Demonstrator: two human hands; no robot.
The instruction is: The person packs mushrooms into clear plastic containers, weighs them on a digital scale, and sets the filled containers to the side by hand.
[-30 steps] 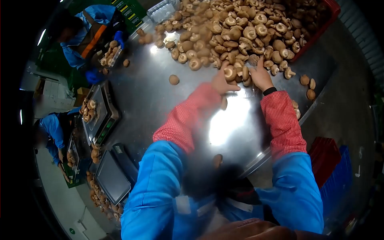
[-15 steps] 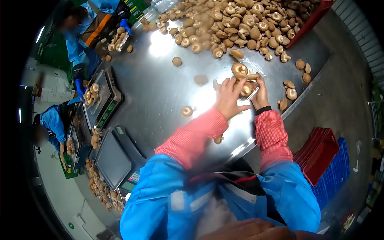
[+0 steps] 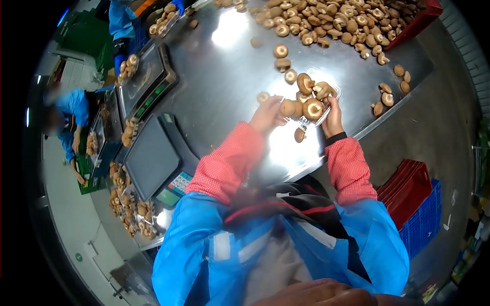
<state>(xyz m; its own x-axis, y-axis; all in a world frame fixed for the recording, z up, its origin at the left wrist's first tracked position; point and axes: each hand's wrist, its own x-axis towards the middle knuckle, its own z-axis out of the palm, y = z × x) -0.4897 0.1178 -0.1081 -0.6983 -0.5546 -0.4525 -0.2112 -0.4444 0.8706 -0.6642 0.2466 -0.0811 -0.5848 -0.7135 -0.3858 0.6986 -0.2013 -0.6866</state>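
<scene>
A clear plastic tray [image 3: 325, 118] heaped with brown shiitake mushrooms [image 3: 312, 108] is between my hands, tilted over the steel table [image 3: 214, 97]. My right hand [image 3: 333, 118] grips the tray's right side, fingers mostly hidden behind it. At the left end, my left hand [image 3: 268, 115] has its fingers closed at the tray's edge, beside a round cap. One loose mushroom [image 3: 299, 134] lies just below the tray. A few more, including one mushroom [image 3: 282, 65], lie just above it, where another clear tray rim [image 3: 312, 74] shows faintly.
A large mushroom pile [image 3: 326, 20] spreads from a red crate [image 3: 416, 25] at the far side. Scales [image 3: 153, 155] stand at left, beside filled trays [image 3: 145, 219]. Two co-workers in blue [image 3: 76, 109] are at the left. Red crates [image 3: 406, 188] sit on the right floor.
My left hand has moved left and down, from over the mushrooms to the tray's left edge. More mushrooms now show in the tray. The whole view has shifted slightly.
</scene>
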